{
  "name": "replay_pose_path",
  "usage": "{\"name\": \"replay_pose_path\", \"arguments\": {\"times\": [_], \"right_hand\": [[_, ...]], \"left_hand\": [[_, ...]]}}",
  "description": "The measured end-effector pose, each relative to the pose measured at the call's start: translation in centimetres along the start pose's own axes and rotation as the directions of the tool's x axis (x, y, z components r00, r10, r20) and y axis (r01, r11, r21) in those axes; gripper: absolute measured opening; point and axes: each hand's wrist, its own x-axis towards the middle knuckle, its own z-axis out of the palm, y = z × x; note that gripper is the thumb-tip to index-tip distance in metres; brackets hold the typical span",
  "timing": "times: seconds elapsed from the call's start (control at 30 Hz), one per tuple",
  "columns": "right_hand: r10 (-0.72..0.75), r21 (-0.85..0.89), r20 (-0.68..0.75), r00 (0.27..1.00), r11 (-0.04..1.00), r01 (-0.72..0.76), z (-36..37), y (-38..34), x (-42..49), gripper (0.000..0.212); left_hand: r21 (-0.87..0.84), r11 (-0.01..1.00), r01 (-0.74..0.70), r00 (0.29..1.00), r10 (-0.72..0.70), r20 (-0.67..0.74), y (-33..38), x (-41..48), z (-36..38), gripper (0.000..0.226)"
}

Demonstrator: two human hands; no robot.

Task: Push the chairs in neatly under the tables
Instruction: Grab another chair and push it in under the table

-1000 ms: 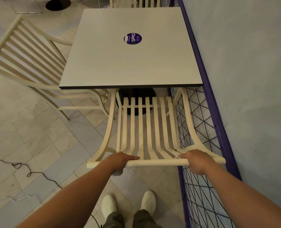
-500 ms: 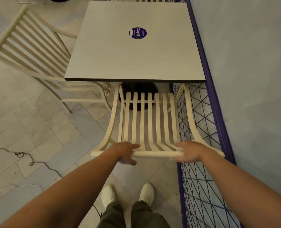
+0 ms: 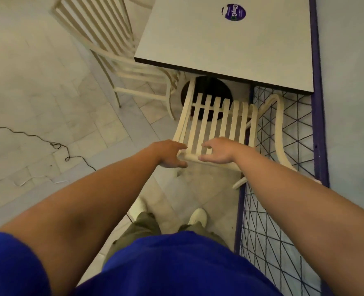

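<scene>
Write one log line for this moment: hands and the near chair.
phase: chair push-in | left hand: open, at top rail | right hand: open, over top rail | chair seat: under table

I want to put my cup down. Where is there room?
The table top is bare from the purple sticker to its near edge. Below is crowded: the near chair stands between the wire fence and the side chair.

A wire fence (image 3: 300, 116) hems the chair (image 3: 214, 122) on the right; open floor (image 3: 48, 92) lies left.
</scene>
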Motion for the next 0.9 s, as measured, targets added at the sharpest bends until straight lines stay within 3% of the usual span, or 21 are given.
{"name": "replay_pose_path", "arguments": {"times": [0.5, 0.9], "right_hand": [[-0.102, -0.096, 0.084, 0.991, 0.989, 0.109, -0.5, -29.7, 16.6, 0.071], [-0.254, -0.211, 0.182, 0.95, 0.933, 0.29, -8.2, -45.0, 31.1, 0.068]], "left_hand": [[-0.183, 0.954, 0.237, 0.971, -0.237, 0.024, -31.2, -10.1, 0.4, 0.083], [-0.388, 0.836, 0.388, 0.912, -0.409, 0.031, -49.4, -12.1, -4.5, 0.08]]}}
